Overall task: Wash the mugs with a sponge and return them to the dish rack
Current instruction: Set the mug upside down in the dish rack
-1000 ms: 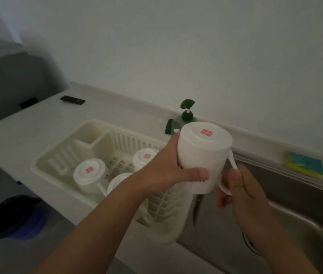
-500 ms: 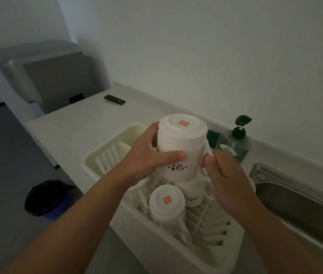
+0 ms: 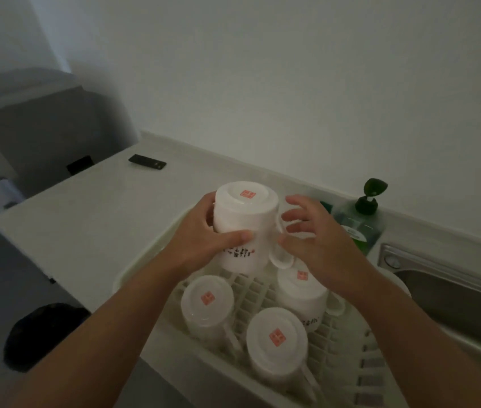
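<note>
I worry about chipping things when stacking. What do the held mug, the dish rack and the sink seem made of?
The held mug is probably glazed ceramic, though hard plastic is possible: white, smooth, faintly glossy, with a thick handle. The dish rack looks like moulded cream plastic, matt, with a slatted grid floor. The sink looks like brushed stainless steel, by its grey metallic sheen.

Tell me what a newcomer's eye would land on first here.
The eye goes first to the upturned white mug with a red sticker on its base. The left hand grips it over the dish rack, and the right hand is open beside its handle. Below it, three more upturned mugs sit in the rack. A green pump bottle stands against the wall to the right.
</note>
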The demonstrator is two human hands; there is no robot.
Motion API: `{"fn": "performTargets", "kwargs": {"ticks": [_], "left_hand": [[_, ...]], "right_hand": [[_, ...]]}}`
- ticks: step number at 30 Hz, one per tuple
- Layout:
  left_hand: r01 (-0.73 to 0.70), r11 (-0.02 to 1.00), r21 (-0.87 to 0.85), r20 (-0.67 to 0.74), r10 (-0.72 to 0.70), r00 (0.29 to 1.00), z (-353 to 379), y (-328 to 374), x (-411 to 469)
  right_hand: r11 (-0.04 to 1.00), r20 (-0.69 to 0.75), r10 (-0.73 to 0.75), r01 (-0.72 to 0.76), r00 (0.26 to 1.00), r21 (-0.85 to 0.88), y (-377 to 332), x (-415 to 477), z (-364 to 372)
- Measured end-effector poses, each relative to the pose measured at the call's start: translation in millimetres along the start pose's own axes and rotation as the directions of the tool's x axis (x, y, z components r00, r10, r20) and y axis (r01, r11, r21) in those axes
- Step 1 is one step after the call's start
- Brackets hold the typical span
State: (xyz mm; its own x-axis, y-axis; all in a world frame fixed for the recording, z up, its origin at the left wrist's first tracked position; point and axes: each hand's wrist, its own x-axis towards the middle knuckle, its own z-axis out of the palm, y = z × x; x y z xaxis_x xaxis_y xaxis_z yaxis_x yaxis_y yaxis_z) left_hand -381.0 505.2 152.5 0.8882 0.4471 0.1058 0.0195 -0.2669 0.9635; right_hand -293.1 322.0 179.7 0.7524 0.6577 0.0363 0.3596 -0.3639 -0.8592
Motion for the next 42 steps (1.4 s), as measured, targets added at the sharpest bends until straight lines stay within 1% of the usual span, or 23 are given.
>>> {"fn": "performTargets", "kwargs": {"ticks": [1,2,4,8,14,19,22,24,26,30,33,36,38,42], "left_hand": [[-0.001,1.0,-0.009,0.019,0.001,1.0,-2.4,-4.6,5.6],[-0.001,1.0,-0.016,0.039,0.001,0.999,-4.5,-8.9,10.9],[-0.002,1.0,-0.021,0.091,0.003,0.996,-8.4,-17.9,21.5],[0.013,1.0,-0.013,0.194,-0.01,0.981,-16.9,-34.4,39.0],[0.016,1.0,0.011,0.297,-0.019,0.955,-25.9,-57.4,52.4],[-0.006,0.996,0.089,0.36,-0.027,0.933,-25.2,-74.2,55.1],[-0.08,0.983,0.165,0.408,0.006,0.913,-22.7,-77.9,56.1],[-0.139,0.973,0.186,0.417,0.05,0.908,-18.5,-81.8,56.3],[-0.164,0.965,0.206,0.417,0.065,0.907,-15.6,-84.8,56.4],[-0.273,0.909,0.316,0.457,0.106,0.883,-16.1,-96.1,58.3],[-0.327,0.843,0.427,0.455,0.113,0.884,-16.1,-100.7,57.1],[-0.367,0.795,0.483,0.445,0.138,0.885,-15.1,-99.8,57.0],[-0.39,0.761,0.518,0.448,0.146,0.882,-14.7,-100.5,57.4],[-0.432,0.697,0.572,0.455,0.169,0.874,-13.8,-101.5,57.0]], "right_hand": [[0.997,0.015,0.018,-0.02,1.0,0.078,-2.9,3.8,4.7],[0.994,0.024,0.024,-0.026,0.999,0.11,-5.8,8.3,10.1],[0.998,0.002,0.024,-0.024,1.0,0.061,-10.8,19.0,21.1],[0.99,-0.11,0.065,-0.078,0.992,-0.12,-14.9,36.9,38.6],[0.982,-0.179,0.102,-0.127,0.979,-0.137,-8.1,44.0,61.0],[0.968,-0.119,0.146,-0.167,0.982,-0.187,10.2,45.0,72.9],[0.963,-0.105,0.154,-0.173,0.983,-0.206,20.6,43.5,76.2],[0.957,-0.099,0.151,-0.171,0.984,-0.233,23.9,42.4,79.0],[0.958,-0.095,0.156,-0.174,0.983,-0.229,27.6,41.7,83.7],[0.968,-0.109,0.158,-0.176,0.981,-0.18,45.3,39.9,92.7],[0.957,-0.108,0.156,-0.177,0.982,-0.229,53.0,38.7,98.4],[0.952,-0.116,0.166,-0.19,0.979,-0.239,52.8,37.9,101.5],[0.952,-0.088,0.176,-0.192,0.981,-0.24,51.9,36.4,102.8],[0.93,-0.028,0.218,-0.217,0.975,-0.296,50.1,33.5,102.6]]}}
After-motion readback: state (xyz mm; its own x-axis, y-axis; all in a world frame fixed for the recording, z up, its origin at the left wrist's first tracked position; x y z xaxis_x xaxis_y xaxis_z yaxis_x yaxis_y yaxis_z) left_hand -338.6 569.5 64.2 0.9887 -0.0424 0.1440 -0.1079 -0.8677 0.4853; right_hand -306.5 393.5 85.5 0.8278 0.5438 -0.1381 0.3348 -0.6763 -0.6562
